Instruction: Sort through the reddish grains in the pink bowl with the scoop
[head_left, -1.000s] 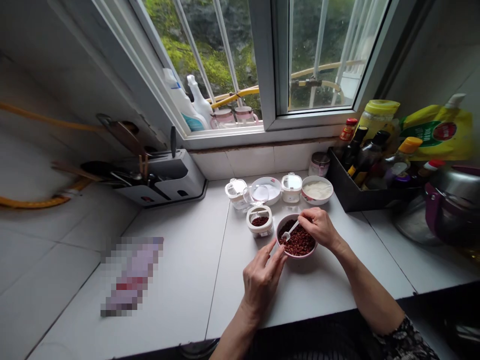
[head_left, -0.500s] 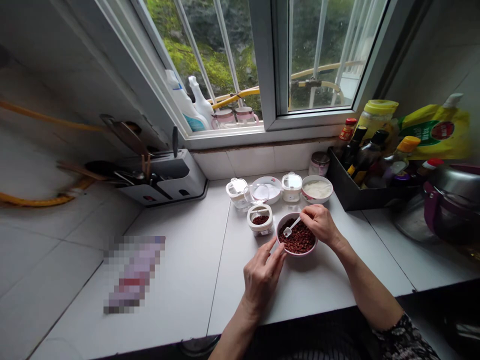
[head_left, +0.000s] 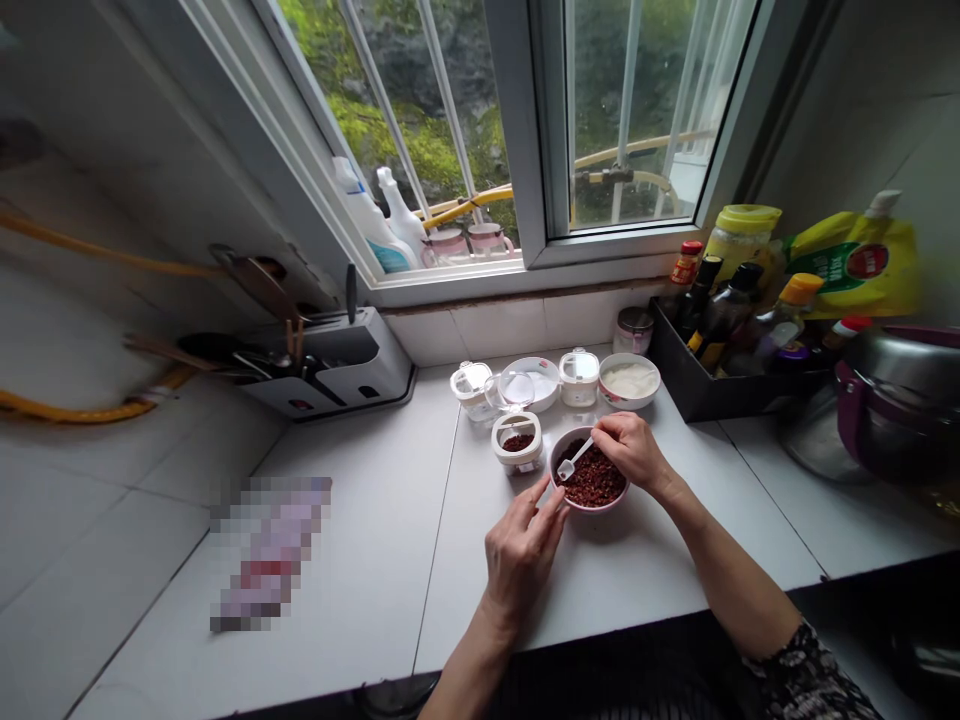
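A small white spoon [head_left: 576, 457] is pinched in my right hand [head_left: 632, 450], its scoop over the left part of a pink-rimmed bowl [head_left: 590, 511]. Dark red dried bits that look like peppercorns [head_left: 601, 478] fill much of that bowl. My left hand [head_left: 523, 538] grips the bowl's near left rim between thumb and fingers. Just left of the bowl stands a clear seasoning jar [head_left: 517, 445] with its lid raised and similar red bits inside. My right hand hides part of the bowl's right rim.
Behind are two more seasoning jars [head_left: 473, 390] [head_left: 579, 377], a bowl of white powder [head_left: 537, 383] and a bowl of white grains [head_left: 629, 381]. A black box of bottles [head_left: 697, 394] and a steel pot [head_left: 817, 430] stand right. A utensil holder [head_left: 360, 370] and blurred-out package [head_left: 271, 555] are left.
The spoon and my right hand have shifted slightly left, bringing the scoop closer to the bowl's left rim. My left hand stays at the bowl. The whole view has moved a little.
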